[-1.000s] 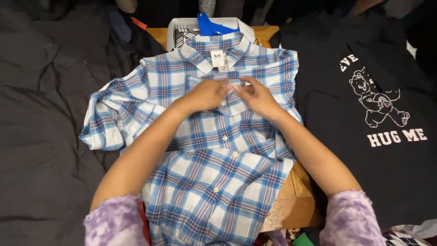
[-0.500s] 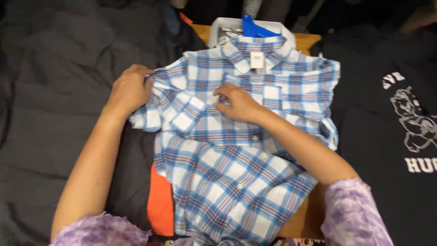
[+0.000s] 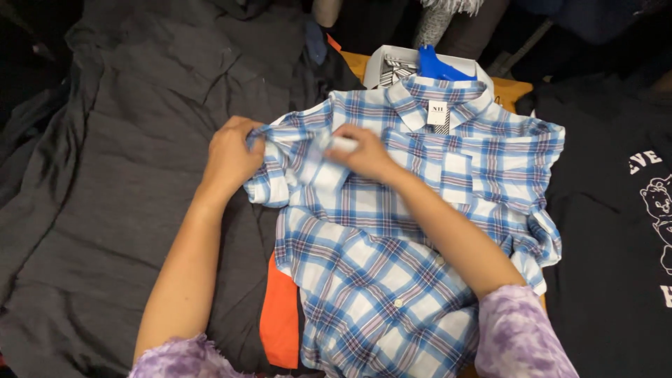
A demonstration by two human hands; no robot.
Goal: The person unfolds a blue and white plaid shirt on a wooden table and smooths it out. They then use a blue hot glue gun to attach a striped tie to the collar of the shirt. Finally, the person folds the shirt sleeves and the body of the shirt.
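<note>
A blue, white and red plaid short-sleeved shirt (image 3: pixel 392 280) lies face up in front of me, collar away from me. My left hand (image 3: pixel 231 157) grips the cuff of the shirt's left-side sleeve (image 3: pixel 280 168) and holds it bunched. My right hand (image 3: pixel 360 155) presses on the same sleeve near the shoulder, fingers closed on the fabric. Both my forearms reach in from below, with purple tie-dye sleeves at the frame's bottom edge.
A dark grey garment (image 3: pixel 119 182) covers the surface to the left. An orange cloth (image 3: pixel 280 315) peeks out under the shirt. On the right lies a black T-shirt with a white bear print (image 3: pixel 630 231). Beyond the collar stands a white box with a blue hanger (image 3: pixel 434 66).
My hands moved from the shirt's chest to its left sleeve, first the left, then the right. The view shifted, so the shirt now sits further right.
</note>
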